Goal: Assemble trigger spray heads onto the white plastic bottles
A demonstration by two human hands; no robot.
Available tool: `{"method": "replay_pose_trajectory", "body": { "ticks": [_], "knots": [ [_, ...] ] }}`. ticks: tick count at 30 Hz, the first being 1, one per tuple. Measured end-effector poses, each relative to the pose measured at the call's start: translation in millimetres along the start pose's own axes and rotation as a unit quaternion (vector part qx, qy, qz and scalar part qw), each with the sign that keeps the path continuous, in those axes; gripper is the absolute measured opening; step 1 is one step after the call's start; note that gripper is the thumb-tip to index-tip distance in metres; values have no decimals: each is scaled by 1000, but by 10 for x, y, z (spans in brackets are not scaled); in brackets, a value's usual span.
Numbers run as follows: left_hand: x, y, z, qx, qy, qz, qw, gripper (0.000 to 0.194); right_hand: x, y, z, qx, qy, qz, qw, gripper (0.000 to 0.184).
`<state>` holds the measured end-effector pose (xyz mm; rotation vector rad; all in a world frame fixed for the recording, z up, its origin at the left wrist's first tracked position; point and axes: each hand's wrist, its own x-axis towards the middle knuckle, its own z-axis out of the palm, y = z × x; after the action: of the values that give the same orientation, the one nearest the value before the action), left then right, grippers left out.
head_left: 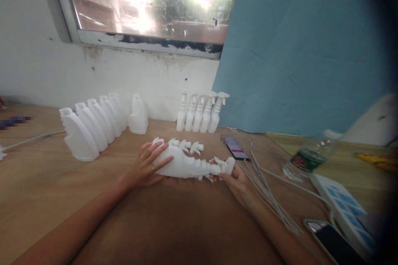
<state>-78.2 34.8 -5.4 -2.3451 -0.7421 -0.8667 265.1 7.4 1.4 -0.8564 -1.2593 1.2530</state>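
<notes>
A white spray bottle [183, 166] lies on its side between my hands, its neck pointing right. My left hand [149, 163] wraps round the wide base end, fingers spread over its upper side. At the neck, my right hand [238, 180] grips the white trigger sprayer head [225, 167], which sits on the bottle's mouth; whether it is fully seated I cannot tell. Several loose trigger sprayers [195, 148] lie just behind the bottle. Part of another white sprayer [207, 178] shows below the neck.
Several open white bottles [81, 136] stand in a row at left, with one bottle [138, 116] nearer the wall. Bottles with sprayers [199, 114] stand by the wall. At right are a phone [238, 149], cables [270, 198], a water bottle [307, 159], a power strip [342, 205] and another phone [332, 242].
</notes>
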Motion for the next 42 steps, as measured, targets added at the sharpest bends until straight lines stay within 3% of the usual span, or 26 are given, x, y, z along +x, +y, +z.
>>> {"method": "replay_pose_trajectory", "body": {
  "ticks": [9, 18, 25, 30, 33, 36, 42],
  "knots": [
    [-8, 4, 18, -4, 4, -1, 1000, 63, 24, 121, -112, -72, 21, -22, 997, 46],
    [23, 27, -15, 2, 5, -13, 1000, 64, 23, 73, -70, -93, 60, -48, 993, 46],
    [9, 38, -11, -6, -6, -11, 1000, 64, 20, 72, 0, -101, 12, -69, 992, 43],
    [17, 50, -11, -7, -4, -14, 1000, 63, 47, 142, -44, -111, 22, -88, 990, 46],
    [20, 71, -20, -12, -2, -9, 1000, 64, 37, 139, -46, -136, 50, -70, 987, 43],
    [27, 100, -33, -21, 1, -1, 1000, 65, 10, 106, -14, -151, 38, -38, 987, 39],
    [30, 118, -45, -30, 4, -15, 999, 63, -35, 37, 34, -128, 10, -49, 990, 55]
  ]
}}
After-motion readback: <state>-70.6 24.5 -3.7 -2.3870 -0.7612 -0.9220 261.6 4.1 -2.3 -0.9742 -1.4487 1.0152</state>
